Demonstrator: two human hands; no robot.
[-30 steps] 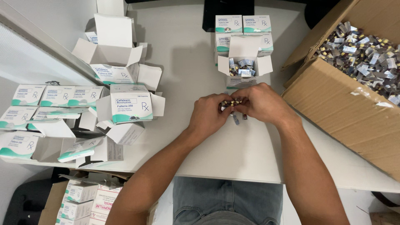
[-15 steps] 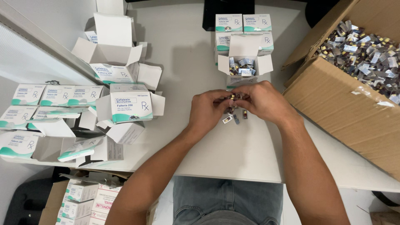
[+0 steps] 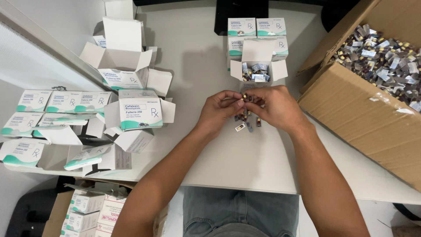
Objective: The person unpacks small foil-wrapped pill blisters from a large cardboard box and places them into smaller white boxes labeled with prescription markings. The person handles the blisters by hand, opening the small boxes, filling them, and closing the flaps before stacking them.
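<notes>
My left hand [image 3: 220, 109] and my right hand [image 3: 275, 107] meet over the middle of the white table [image 3: 245, 166]. Between their fingertips they pinch a small stack of foil capsule packets [image 3: 245, 99]. A few loose packets [image 3: 246, 124] lie on the table just under the hands. Right behind the hands stands a small open white and green carton [image 3: 258, 66] with packets inside it.
A large cardboard box [image 3: 364, 109] full of several foil packets [image 3: 386, 57] stands at the right. Closed cartons [image 3: 256, 27] sit behind the open one. Several open and flat white and green cartons [image 3: 127, 101] crowd the left. More boxes [image 3: 87, 210] sit below the table's front edge.
The hands stay together over the same spot. A few packets now lie on the table beneath them, where none showed a second ago.
</notes>
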